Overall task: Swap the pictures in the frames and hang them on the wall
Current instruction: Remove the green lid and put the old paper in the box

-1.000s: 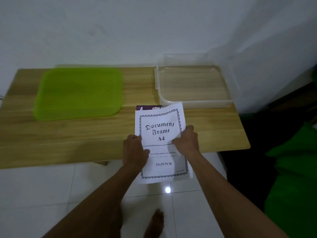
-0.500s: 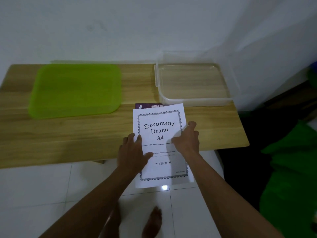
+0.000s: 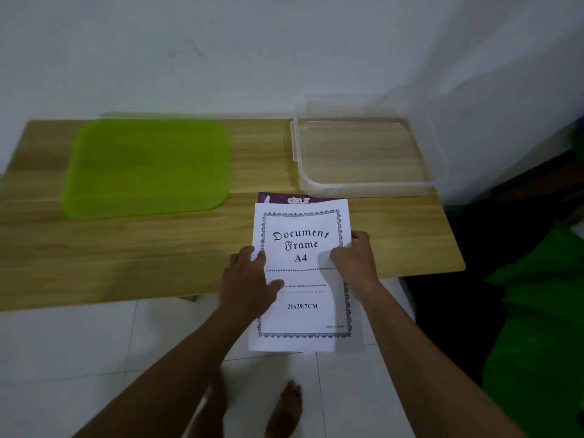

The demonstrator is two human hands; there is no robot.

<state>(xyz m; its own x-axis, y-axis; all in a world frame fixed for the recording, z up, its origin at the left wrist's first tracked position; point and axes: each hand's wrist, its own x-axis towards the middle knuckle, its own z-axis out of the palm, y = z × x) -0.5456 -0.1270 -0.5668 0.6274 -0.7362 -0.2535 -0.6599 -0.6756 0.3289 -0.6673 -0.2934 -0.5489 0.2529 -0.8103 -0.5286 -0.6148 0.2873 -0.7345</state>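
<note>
A white sheet printed "Document Frame A4" lies on the wooden table, its lower half hanging past the front edge. Beneath it a purple picture shows only as a strip at the top. My left hand lies on the sheet's left edge, fingers fairly straight and thumb on the paper. My right hand pinches the right edge, thumb on top and fingers curled round the side. No picture frame is in view.
A green plastic tray sits at the table's back left. A clear plastic box stands at the back right against the white wall. Dark and green things fill the floor at the right. A bare foot stands on the tiles.
The sheet's lifted, curled top has come down flat over the purple picture. My left hand went from gripping the edge to lying flatter on the paper.
</note>
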